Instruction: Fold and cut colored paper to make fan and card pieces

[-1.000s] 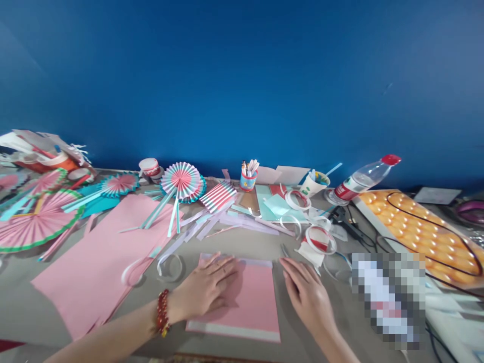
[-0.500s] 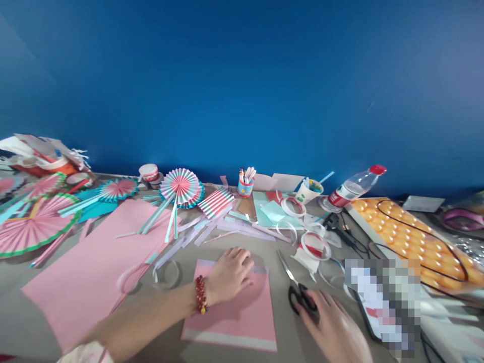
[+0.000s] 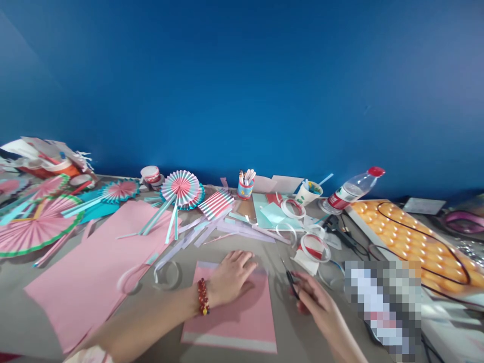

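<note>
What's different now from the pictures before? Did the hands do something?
The right hand has taken hold of the scissors, which lay flat beside the paper a moment ago and are now turned on edge. The left hand has slid rightward over the pink sheet. The sheet, the bottle and the round fans look just as they were.

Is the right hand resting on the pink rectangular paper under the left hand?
No, the right hand holds black-handled metal scissors beside this pink paper.
</note>
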`<state>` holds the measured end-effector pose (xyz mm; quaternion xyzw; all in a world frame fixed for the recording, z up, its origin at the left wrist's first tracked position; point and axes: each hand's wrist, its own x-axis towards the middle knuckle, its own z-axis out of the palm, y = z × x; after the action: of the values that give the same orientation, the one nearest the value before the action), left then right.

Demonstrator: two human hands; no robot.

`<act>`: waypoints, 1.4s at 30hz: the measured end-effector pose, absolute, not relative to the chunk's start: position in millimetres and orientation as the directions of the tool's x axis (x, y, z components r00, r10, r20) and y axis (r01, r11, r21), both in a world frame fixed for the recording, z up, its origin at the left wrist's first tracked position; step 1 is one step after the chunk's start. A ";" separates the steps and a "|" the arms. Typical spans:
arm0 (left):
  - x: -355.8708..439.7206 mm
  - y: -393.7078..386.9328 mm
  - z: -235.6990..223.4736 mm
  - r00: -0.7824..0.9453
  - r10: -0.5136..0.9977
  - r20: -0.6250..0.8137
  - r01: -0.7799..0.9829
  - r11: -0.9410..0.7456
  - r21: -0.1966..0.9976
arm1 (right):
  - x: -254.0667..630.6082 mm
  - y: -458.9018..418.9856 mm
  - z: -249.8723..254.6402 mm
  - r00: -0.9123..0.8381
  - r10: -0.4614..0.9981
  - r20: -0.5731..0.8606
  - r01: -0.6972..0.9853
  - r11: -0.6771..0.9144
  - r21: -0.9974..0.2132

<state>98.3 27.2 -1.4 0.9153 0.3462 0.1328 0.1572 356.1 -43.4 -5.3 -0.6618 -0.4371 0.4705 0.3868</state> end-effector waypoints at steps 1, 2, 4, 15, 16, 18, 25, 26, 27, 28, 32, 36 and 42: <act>99.5 27.0 -2.9 0.728 0.671 0.139 0.590 -0.717 0.371 | 351.1 -42.1 -5.5 0.182 0.934 -0.308 0.125 -0.333 -0.935; 101.2 27.1 -4.4 0.731 0.667 0.144 0.586 -0.722 0.367 | 346.3 -41.0 -5.5 0.184 0.927 -0.326 0.046 -0.339 -0.940; 105.9 28.2 -7.0 0.739 0.657 0.151 0.575 -0.731 0.366 | 338.5 -39.0 -5.1 0.180 0.919 -0.350 -0.080 -0.340 -0.937; 120.0 32.4 -8.4 0.697 0.696 0.172 0.542 -0.669 0.509 | 315.2 -36.7 -3.8 0.211 0.923 -0.322 -0.446 -0.202 -0.872; 120.0 32.0 -8.5 0.694 0.698 0.174 0.537 -0.664 0.520 | 312.1 -36.1 -3.0 0.202 0.926 -0.320 -0.478 -0.192 -0.857; 119.9 31.4 -8.5 0.690 0.703 0.172 0.529 -0.652 0.543 | 306.0 -34.0 -0.6 0.183 0.932 -0.312 -0.514 -0.179 -0.839; 115.1 41.3 -6.6 0.684 0.706 0.183 0.443 -0.601 0.666 | 297.8 -28.2 8.5 0.124 0.940 -0.318 -0.536 -0.207 -0.819; 113.5 43.8 -5.4 0.680 0.710 0.184 0.440 -0.595 0.672 | 299.1 -27.7 9.6 0.117 0.943 -0.312 -0.539 -0.203 -0.817; 112.1 45.9 -4.1 0.674 0.715 0.187 0.442 -0.592 0.673 | 300.9 -27.2 10.6 0.110 0.946 -0.305 -0.543 -0.200 -0.816; 111.0 47.3 -2.5 0.665 0.722 0.191 0.450 -0.591 0.669 | 303.1 -26.5 11.4 0.100 0.948 -0.301 -0.547 -0.200 -0.813; 113.5 44.6 2.4 0.659 0.733 0.168 0.525 -0.608 0.596 | 312.0 -23.0 12.7 0.035 0.958 -0.285 -0.568 -0.215 -0.794; 123.6 37.0 4.0 0.664 0.738 0.117 0.539 -0.582 0.609 | 315.8 -22.4 11.5 0.004 0.967 -0.256 -0.596 -0.204 -0.777; 111.8 52.9 21.2 0.670 0.727 0.148 0.467 -0.568 0.678 | 318.1 -30.7 16.5 -0.020 0.963 -0.270 -0.563 -0.234 -0.793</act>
<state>111.8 52.9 21.2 0.8600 0.3469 0.2107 0.3091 318.1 -30.7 16.5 -0.4088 -0.2446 0.6708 0.5684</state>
